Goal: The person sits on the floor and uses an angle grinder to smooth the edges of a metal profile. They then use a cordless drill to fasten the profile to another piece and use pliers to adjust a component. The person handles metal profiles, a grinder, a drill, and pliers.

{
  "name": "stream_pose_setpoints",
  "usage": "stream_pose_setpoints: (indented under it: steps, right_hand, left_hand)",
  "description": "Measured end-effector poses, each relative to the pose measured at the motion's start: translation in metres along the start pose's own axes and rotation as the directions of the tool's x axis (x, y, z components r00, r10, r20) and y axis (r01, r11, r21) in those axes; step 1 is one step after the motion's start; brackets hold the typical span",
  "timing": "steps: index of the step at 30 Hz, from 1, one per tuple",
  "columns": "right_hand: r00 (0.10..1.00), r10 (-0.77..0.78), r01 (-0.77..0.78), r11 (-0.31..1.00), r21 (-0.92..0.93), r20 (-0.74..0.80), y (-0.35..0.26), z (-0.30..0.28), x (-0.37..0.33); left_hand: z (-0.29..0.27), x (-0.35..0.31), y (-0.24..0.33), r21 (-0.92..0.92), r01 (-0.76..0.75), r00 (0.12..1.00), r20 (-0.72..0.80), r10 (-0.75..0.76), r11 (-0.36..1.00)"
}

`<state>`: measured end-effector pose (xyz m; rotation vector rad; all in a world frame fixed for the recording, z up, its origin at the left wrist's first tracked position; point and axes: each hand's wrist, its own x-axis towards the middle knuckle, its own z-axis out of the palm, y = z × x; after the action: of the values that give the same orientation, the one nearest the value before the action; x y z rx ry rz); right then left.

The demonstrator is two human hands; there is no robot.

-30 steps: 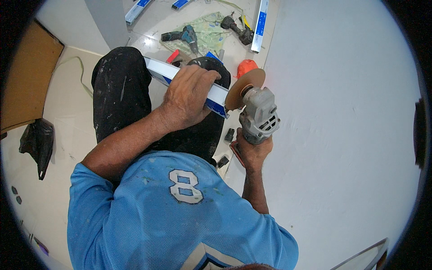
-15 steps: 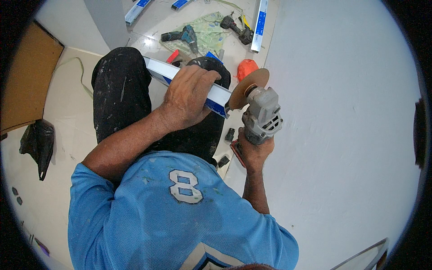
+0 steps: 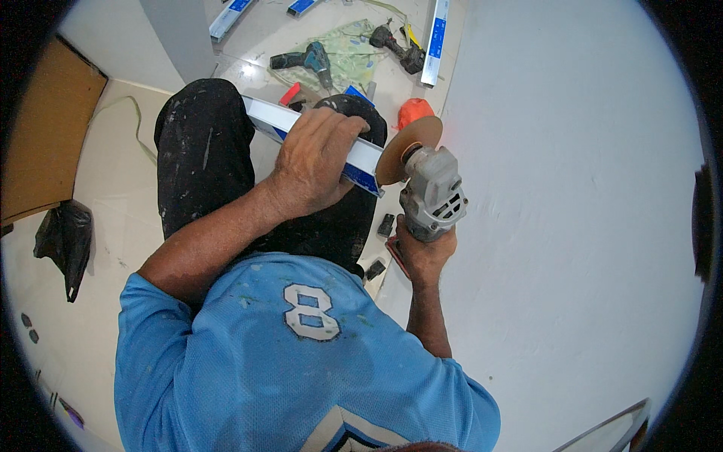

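Gripped by the left hand (image 3: 310, 162), the bar (image 3: 364, 158), likely light, stiff and slick, is best taken mid-length, clear of the grinder (image 3: 435, 188) clasped by the right hand (image 3: 427, 255).

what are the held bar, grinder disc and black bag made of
Bar: probably metal, pale and smooth with thin, straight edges. Disc: perhaps bonded abrasive, since it looks matte brown. Bag: likely thin plastic, given its slight sheen and crumpled folds.
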<state>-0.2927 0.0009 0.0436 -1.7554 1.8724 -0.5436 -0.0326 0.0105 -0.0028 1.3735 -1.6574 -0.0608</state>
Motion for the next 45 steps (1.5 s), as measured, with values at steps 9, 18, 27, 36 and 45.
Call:
stream_pose_setpoints:
  steps: [9,18,27,36,45]
  right_hand:
    - [0.999,-0.054,0.054,0.999,-0.007,-0.006,0.007,-0.002,0.001]
    - [0.997,-0.08,0.079,0.994,-0.07,-0.023,0.026,-0.003,0.006]
    - [0.996,-0.087,0.093,0.927,0.364,-0.034,0.044,-0.029,0.007]
    - [0.929,0.131,-0.347,0.638,0.687,0.347,0.094,-0.007,0.004]
    - [0.88,0.113,-0.458,0.458,0.762,0.461,0.092,-0.002,0.047]
  left_hand:
    - [-0.001,0.001,0.001,-0.012,0.004,1.0,0.008,-0.004,1.0]
    - [-0.002,0.003,0.0,-0.03,0.0,1.0,0.009,0.0,1.0]
    - [-0.004,0.005,0.002,-0.029,-0.029,1.0,-0.001,0.029,0.999]
    - [-0.017,0.004,-0.029,-0.172,0.172,0.985,0.059,-0.164,0.97]
    - [-0.055,0.025,-0.028,-0.322,0.426,0.88,-0.072,-0.47,0.846]
